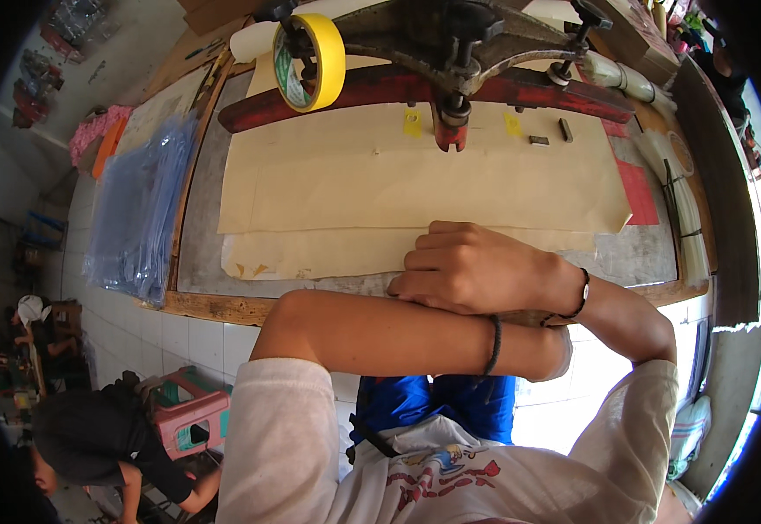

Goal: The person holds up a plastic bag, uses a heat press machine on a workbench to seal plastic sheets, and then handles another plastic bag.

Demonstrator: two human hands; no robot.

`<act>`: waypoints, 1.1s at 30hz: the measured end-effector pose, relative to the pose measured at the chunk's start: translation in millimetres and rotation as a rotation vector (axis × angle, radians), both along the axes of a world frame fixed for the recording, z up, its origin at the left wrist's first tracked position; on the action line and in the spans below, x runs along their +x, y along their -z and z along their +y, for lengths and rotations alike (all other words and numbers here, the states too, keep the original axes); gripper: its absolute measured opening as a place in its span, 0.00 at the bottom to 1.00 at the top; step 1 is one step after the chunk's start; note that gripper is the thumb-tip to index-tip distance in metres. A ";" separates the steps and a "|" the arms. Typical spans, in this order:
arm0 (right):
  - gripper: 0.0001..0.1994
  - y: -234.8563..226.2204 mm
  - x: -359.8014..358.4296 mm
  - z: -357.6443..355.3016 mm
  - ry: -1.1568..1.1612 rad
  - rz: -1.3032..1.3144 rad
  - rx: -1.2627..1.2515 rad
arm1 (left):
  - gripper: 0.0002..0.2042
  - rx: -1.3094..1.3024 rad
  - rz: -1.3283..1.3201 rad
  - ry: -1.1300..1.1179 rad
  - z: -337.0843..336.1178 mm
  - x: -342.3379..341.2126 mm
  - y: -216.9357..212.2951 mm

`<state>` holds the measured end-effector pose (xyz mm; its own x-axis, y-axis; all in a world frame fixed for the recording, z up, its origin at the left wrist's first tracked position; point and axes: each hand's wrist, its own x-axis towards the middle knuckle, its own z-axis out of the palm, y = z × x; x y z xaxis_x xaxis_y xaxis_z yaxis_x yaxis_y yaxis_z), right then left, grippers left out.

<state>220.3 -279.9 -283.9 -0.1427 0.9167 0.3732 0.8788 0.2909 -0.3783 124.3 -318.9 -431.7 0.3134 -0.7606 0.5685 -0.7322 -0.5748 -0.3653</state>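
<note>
My forearms cross at the near edge of the table. My right hand (455, 266) is closed, its fingers curled under, over the near edge of a cream sheet (337, 192). Nothing shows in it, and its lower side is close against my left forearm. A dark band circles each wrist. My left hand (538, 354) lies under the right forearm, its fingers hidden. Beyond the hands, a red bar (363, 96) of a metal press frame (389, 35) spans the sheet. Two small metal pieces, one upright block (566, 130) and one flat block (539, 141), lie on the sheet.
A yellow tape roll (328, 65) hangs on the frame's left side. Clear plastic sheets (140, 218) drape over the left table edge. Tied plastic bundles (686, 205) lie at right, by a dark upright board (721, 201). A person (105, 437) bends near a pink stool (190, 419) at lower left.
</note>
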 end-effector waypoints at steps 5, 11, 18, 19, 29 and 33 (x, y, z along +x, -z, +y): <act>0.05 4.1 1.8 -2.9 0.010 -0.070 0.021 | 0.07 0.138 0.003 -0.009 -16.5 -7.5 36.0; 0.07 2.5 3.2 0.2 -0.008 -0.099 0.034 | 0.06 0.005 0.033 -0.070 6.2 -2.3 -26.1; 0.07 5.9 2.2 1.5 -0.015 -0.108 0.033 | 0.06 0.046 0.042 -0.107 -2.8 -7.2 3.7; 0.07 6.4 2.9 -0.4 -0.013 -0.099 0.040 | 0.06 0.049 0.036 -0.086 3.6 -4.1 -14.8; 0.06 0.2 1.4 4.1 -0.034 -0.097 0.060 | 0.07 0.218 0.153 0.071 -20.7 17.2 -30.7; 0.07 5.7 -4.7 24.7 -0.041 -0.088 0.054 | 0.07 0.283 0.271 0.123 -29.5 27.6 -20.0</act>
<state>215.5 -255.2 -289.6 -0.2136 0.8885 0.4060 0.8949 0.3447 -0.2833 152.0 -348.4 -411.6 0.3198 -0.9163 0.2409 -0.8809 -0.3812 -0.2806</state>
